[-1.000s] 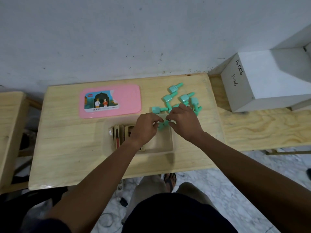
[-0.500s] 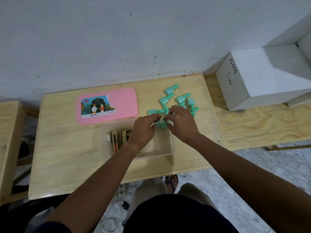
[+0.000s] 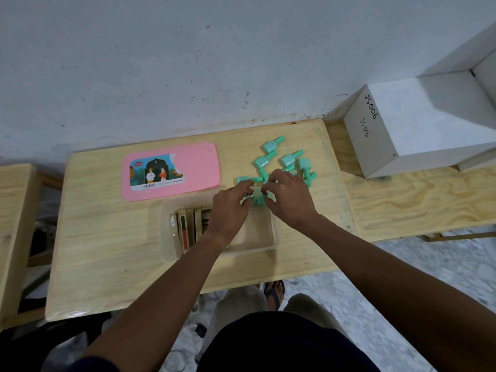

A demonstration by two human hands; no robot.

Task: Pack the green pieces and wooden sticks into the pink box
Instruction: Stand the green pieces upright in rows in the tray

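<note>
On the pale wooden table (image 3: 107, 237), one flat pink plastic lid (image 3: 171, 171) with a picture label lies at the left. Nearer the person, one translucent open box (image 3: 257, 244) holds about four upright wooden sticks (image 3: 188, 228) at its left end. The left hand (image 3: 232, 208) and right hand (image 3: 288, 200) together pinch one green piece (image 3: 257, 200) over the box's far edge. Beyond them, about five mint-green bottle-shaped plastic pieces (image 3: 288, 159) lie clustered. One white box (image 3: 418, 124) sits at the right.

A pale wooden desk (image 3: 107, 237) stands against the wall, with a clear tray (image 3: 257, 242) near its front edge. Behind the tray to the left lies a pink lid (image 3: 198, 162); behind it to the right, loose green pieces (image 3: 288, 159) cluster.
</note>
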